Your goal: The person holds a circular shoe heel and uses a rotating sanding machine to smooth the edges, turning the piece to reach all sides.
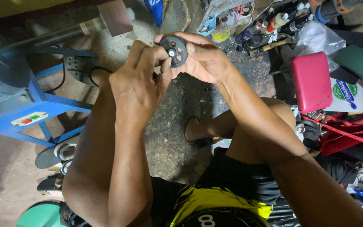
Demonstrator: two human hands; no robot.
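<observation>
Both hands, left [137,82] and right [204,56], are gripping a small black wheel [173,51]; fingertips should be steadying its rim, hub facing up.

The floor is rough grey concrete [169,138], stained and speckled with dark spots, lit evenly with a dim, cool cast. At the left stands a blue metal machine frame [43,105] with a small white switch plate bearing a red and a green button [29,119], and a dark steel cylinder [51,38] juts out above it. Worn sandals [57,153] lie on the floor near the frame. At the far right a cluttered row of small plastic glue bottles [280,19] sits beside a pink rectangular plastic box [311,82]. Red cloth [353,130] is heaped at the right edge.
</observation>
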